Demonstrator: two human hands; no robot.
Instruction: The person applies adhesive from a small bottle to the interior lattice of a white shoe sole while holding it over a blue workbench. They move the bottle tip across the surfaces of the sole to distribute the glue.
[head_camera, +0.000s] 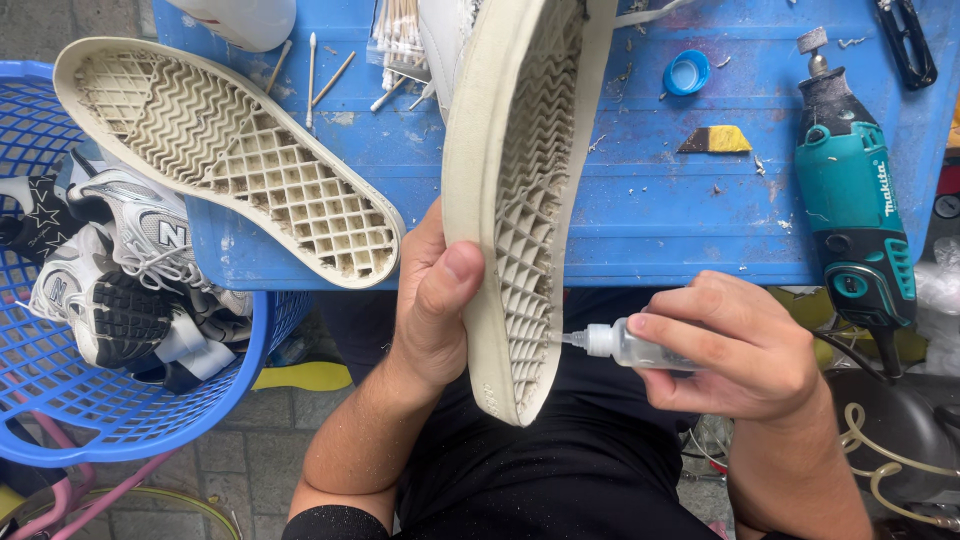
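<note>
A detached cream rubber shoe sole stands on edge above the person's lap, its waffle-and-zigzag inner face turned toward the right, its upper end rising past the near edge of a blue worktable. By its look the sole is light and bendy rather than rigid, liable to flex if gripped only at one tip, so the sensible hold is along the thick outer rim near the lower half, which is where the left hand has it: fingers wrapped behind, thumb pressed flat on the smooth edge, closed firmly around the sole. The right hand is curled around a small clear squeeze bottle, pinching it between thumb and fingers, and the bottle's fine metal nozzle touches the lattice of the sole close to its lower end; the soft plastic bottle looks easy to over-squeeze. Lying flat on the table to the left is a second matching sole, ribbed side up, overhanging the table's edge. Beside it sit cotton swabs, a blue bottle cap and a yellow-and-black sanding block. A teal rotary tool rests at the table's right end. At far left, a blue plastic basket holds grey-and-white sneakers.
</note>
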